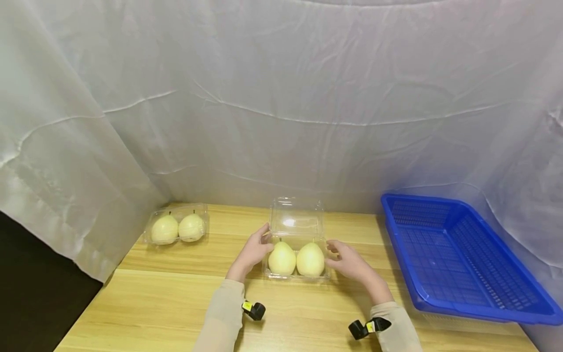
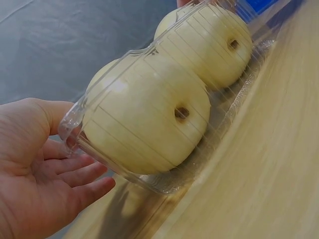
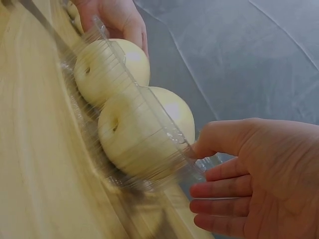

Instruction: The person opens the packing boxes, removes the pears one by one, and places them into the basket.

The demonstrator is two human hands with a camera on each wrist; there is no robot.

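A clear plastic clamshell box (image 1: 296,276) sits on the table with its lid (image 1: 296,215) raised at the back. Two pale yellow pears stand side by side in it, a left pear (image 1: 282,259) and a right pear (image 1: 310,260). My left hand (image 1: 254,250) holds the box's left rim, thumb at the edge and the other fingers beneath it in the left wrist view. On the opposite side my right hand (image 3: 249,174) pinches the right rim between thumb and forefinger, its remaining fingers extended below.
At the back left is another clear box (image 1: 176,239) with two pears inside. A large blue plastic basket (image 1: 422,296) stands on the right of the wooden table (image 1: 176,303). Grey curtain (image 1: 281,98) hangs behind and along both sides.
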